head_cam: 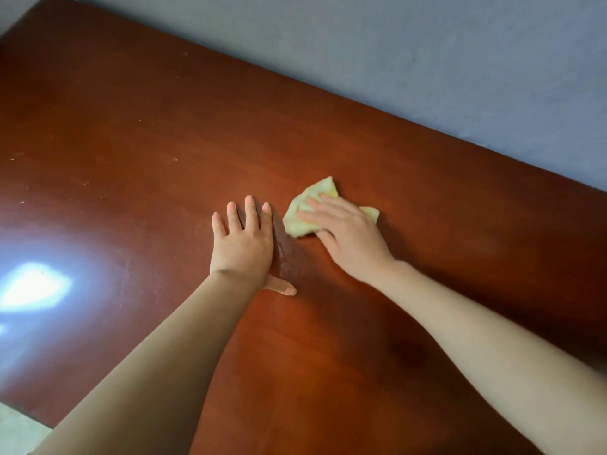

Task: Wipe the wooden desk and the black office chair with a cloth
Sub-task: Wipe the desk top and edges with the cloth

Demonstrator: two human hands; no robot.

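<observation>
Yellow cloth (pixel 300 224) pressed under right hand (pixel 349 239), fingers (pixel 323 210) straight, left hand (pixel 243 247) splayed on desk (pixel 157 136)

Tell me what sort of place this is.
Likely a home or office workroom, though little shows: a broad reddish wooden desk set along a plain grey-blue wall, pale floor at its near corner, and the right hand pressing a yellow cloth on the desktop.
</observation>
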